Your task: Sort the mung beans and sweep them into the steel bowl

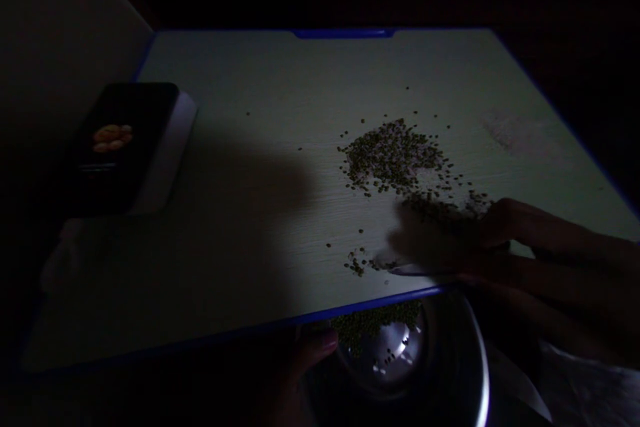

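A heap of small dark green beans (393, 157) lies on a pale board with a blue rim (250, 333). My right hand (505, 240) rests flat on the board at its near right, fingers stretched toward a small cluster of beans (356, 265); its fingertips are blurred. Below the board's front edge a shiny metal bowl (450, 373) holds more beans (373, 323). My left hand (313, 350) is mostly in shadow, with fingers curled on the bowl's rim under the board's edge.
A dark box with a white side and an orange picture on its lid (125, 147) stands at the board's left. A pale wall (55, 40) rises at the far left. The surroundings are very dark.
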{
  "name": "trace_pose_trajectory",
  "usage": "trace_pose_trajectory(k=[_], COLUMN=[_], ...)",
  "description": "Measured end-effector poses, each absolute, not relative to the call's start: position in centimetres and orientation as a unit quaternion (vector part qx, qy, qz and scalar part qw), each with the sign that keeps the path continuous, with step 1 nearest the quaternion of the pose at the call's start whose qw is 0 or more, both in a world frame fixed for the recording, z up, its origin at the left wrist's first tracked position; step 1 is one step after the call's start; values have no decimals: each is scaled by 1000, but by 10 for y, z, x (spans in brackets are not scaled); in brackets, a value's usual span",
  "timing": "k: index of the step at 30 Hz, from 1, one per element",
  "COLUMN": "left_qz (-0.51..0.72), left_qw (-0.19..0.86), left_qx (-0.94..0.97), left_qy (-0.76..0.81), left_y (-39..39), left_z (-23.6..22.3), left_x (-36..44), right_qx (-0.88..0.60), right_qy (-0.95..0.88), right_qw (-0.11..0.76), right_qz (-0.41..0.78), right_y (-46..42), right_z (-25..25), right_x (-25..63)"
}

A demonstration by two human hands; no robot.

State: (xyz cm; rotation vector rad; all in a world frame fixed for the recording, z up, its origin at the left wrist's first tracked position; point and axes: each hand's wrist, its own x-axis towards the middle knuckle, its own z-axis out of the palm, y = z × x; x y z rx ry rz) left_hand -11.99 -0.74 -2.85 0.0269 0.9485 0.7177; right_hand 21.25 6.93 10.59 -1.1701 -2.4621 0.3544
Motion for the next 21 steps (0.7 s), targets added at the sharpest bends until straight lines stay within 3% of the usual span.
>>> trace_pose_trajectory(k=[5,12,15,21], left_qz=[297,393,430,388], left_qw=[781,713,727,800], left_qx=[-21,106,137,116], left_qy=[549,571,517,442], left_y=[-24,-43,-32,9], left_z=[-51,-58,-49,-8], left_x=[-133,-145,-136,-98], right_qx=[-455,-467,-463,-448], right_qy=[-854,-841,-843,-853], right_qw=[203,233,248,249], right_qz=[148,144,117,95], right_y=[50,53,65,83], right_z=[106,98,97,99], right_x=[224,213,204,205])
